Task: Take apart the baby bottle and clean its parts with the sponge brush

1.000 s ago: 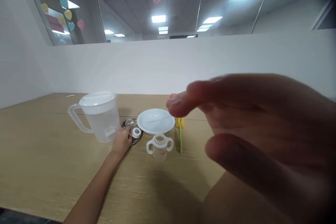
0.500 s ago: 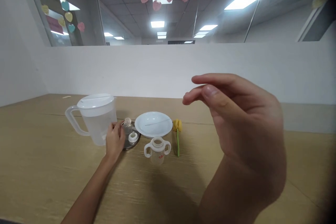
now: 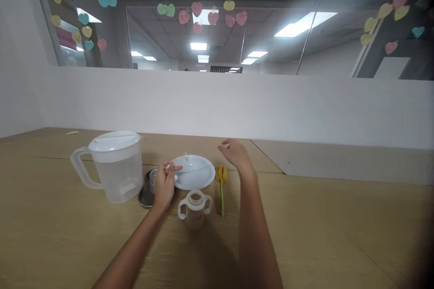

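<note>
While a clear lidded pitcher (image 3: pixel 113 167) stood at the left of the wooden table (image 3: pixel 339 216), the person's left hand (image 3: pixel 165 184) pinched a small white piece over a metal dish (image 3: pixel 146 191). Beside it sat a white plate (image 3: pixel 195 171), a two-handled cup (image 3: pixel 195 205), a yellow brush (image 3: pixel 221 181). Above the plate's far edge, the right hand (image 3: pixel 235 155) hovered open, fingers apart, holding nothing.

Bench (image 3: pixel 68 235): matt, light wood-grain surface. Jug (image 3: pixel 117 167): frosted translucent plastic with white plastic lid. Plate (image 3: pixel 196 171): smooth, glossy white. Two-handled cup (image 3: pixel 195 207): cloudy translucent plastic. Dish (image 3: pixel 145 196): shiny metal. Brush (image 3: pixel 221 176): yellow sponge head, green plastic handle.
</note>
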`<state>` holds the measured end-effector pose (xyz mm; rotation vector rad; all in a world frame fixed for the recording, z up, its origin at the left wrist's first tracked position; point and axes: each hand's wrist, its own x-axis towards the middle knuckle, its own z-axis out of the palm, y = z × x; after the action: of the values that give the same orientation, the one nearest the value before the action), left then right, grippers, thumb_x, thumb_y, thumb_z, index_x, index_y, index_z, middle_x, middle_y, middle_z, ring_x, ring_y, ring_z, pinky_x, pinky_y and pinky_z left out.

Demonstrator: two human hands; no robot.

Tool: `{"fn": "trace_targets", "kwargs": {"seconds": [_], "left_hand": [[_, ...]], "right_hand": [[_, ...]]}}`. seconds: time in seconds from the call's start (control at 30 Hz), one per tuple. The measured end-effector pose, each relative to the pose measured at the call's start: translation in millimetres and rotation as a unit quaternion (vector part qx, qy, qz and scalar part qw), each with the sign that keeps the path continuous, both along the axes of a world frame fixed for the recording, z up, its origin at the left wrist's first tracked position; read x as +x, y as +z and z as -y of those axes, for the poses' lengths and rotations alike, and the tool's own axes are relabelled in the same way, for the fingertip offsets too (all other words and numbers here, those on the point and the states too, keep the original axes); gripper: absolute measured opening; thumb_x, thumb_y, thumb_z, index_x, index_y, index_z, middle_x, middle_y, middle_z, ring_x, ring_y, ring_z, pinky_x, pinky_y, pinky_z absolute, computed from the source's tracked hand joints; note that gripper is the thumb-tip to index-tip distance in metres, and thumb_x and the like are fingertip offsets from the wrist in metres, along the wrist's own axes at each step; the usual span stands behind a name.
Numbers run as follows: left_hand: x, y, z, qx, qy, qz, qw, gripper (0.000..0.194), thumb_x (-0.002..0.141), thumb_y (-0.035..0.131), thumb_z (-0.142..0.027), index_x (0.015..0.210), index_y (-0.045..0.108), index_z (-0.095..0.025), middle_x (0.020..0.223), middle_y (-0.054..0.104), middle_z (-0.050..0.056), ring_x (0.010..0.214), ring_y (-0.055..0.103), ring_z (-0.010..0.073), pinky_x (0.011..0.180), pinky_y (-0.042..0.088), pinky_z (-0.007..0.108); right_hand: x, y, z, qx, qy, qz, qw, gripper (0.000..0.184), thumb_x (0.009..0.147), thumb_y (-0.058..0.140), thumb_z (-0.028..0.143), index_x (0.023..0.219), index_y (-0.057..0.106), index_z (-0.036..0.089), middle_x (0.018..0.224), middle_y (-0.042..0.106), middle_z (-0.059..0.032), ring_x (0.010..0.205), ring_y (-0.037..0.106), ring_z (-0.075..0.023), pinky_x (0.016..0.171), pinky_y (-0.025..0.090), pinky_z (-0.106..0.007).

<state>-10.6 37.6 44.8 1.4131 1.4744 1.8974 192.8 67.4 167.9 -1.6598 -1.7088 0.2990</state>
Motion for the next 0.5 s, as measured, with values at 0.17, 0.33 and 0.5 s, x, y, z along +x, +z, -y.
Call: {"fn": "trace_targets", "kwargs": {"seconds": [0.17, 0.33, 0.5], "left_hand": [[17, -0.4, 0, -0.020, -0.057, -0.018, 0.998, 0.036, 0.086, 0.036, -0.051, 0.097, 0.047, -0.018, 0.089, 0.069, 0.007, 0.051, 0.046, 0.0098, 0.055, 0.036, 0.021], [10, -10.6, 2, -0.043, -0.025, -0.137, 0.989, 0.032, 0.086, 0.035, -0.039, 0.092, 0.056, -0.015, 0.078, 0.065, 0.006, 0.060, 0.052, 0.0140, 0.057, 0.035, 0.023], [-2, -17.4, -1, -0.033, -0.036, -0.205, 0.978, 0.031, 0.085, 0.034, -0.033, 0.094, 0.058, -0.015, 0.073, 0.062, 0.004, 0.064, 0.054, 0.0152, 0.060, 0.036, 0.024]], "right_hand": [[-33, -14.5, -8, -0.157, 0.238, -0.073, 0.956, 0.045, 0.087, 0.045, 0.045, 0.120, 0.051, 0.014, 0.105, 0.059, -0.0124, 0.075, 0.060, -0.0132, 0.058, 0.049, -0.021], [-71, -5.3, 22, -0.200, 0.426, -0.026, 0.882, 0.068, 0.078, 0.054, 0.056, 0.136, 0.036, 0.023, 0.103, 0.059, -0.0081, 0.065, 0.056, -0.0093, 0.047, 0.046, -0.018], [-93, -6.7, 37, -0.099, 0.364, 0.128, 0.917, 0.035, 0.073, 0.060, 0.023, 0.107, 0.059, 0.017, 0.087, 0.062, -0.0020, 0.047, 0.046, -0.0034, 0.043, 0.037, -0.015]]}}
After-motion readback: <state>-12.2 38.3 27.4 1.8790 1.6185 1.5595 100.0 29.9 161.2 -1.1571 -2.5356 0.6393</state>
